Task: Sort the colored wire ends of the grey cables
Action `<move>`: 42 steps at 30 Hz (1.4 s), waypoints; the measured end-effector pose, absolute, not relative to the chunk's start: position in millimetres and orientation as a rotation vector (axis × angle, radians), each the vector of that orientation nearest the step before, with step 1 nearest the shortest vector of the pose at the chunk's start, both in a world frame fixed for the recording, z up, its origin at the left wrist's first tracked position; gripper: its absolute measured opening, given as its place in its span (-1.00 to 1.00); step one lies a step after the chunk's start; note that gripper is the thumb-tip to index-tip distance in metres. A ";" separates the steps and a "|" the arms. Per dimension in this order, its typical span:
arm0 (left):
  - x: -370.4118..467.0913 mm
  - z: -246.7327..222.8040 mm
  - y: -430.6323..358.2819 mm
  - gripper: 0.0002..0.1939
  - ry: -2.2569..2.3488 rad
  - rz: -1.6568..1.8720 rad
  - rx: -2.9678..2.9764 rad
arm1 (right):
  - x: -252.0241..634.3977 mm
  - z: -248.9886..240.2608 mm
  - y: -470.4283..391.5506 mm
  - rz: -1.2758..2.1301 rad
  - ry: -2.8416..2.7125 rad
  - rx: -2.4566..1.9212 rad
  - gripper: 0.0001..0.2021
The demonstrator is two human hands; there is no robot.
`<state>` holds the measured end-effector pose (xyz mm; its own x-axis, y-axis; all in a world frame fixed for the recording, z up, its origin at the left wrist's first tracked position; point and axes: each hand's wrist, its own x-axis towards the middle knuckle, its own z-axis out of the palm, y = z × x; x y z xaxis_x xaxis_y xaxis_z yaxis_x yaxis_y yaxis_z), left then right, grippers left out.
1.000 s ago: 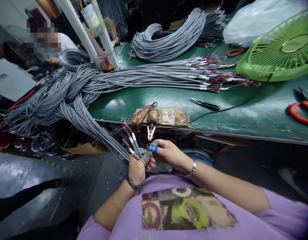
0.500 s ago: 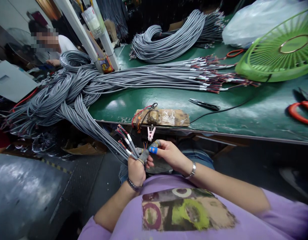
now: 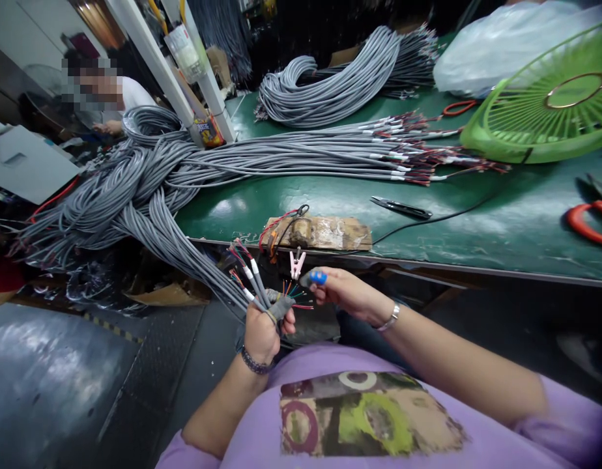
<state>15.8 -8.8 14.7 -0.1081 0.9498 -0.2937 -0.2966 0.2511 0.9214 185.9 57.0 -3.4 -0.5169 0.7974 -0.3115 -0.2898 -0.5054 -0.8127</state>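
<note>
My left hand (image 3: 266, 326), with grey coverings on thumb and finger, is wrapped round the ends of several grey cables (image 3: 210, 277). Thin coloured wires (image 3: 296, 294) fan out past its thumb. To the right of them is my right hand (image 3: 337, 286), its thumb and finger pressed together, one wrapped in blue tape; what is between the tips, if anything, is too small to see. A pink clip (image 3: 296, 264) hangs just above the wires, at the edge of a wooden block (image 3: 335, 232) with red and black leads.
Grey cable bundles (image 3: 291, 153) lie across the green table (image 3: 457, 228). Black tweezers or snips (image 3: 401, 208), red-handled scissors (image 3: 591, 215), a green fan (image 3: 569, 98) and a plastic bag (image 3: 496, 49) are there too. A person (image 3: 129, 94) sits at the upper left.
My right hand has moved right, away from my left hand. The coloured wires now show spread out between the two hands. My left hand keeps its hold on the cables.
</note>
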 end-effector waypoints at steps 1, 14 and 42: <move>15.7 15.4 -7.7 -0.68 1.206 1.198 0.726 | 183.4 -3.9 61.5 2.072 -0.833 -0.906 -0.64; 21.7 13.9 8.6 -0.69 1.138 1.148 0.738 | 148.6 -5.5 79.1 2.125 -0.545 -0.673 -0.62; 25.9 18.1 0.8 -0.67 1.244 1.195 0.732 | 148.0 -5.7 70.4 1.803 -0.703 -0.794 -0.63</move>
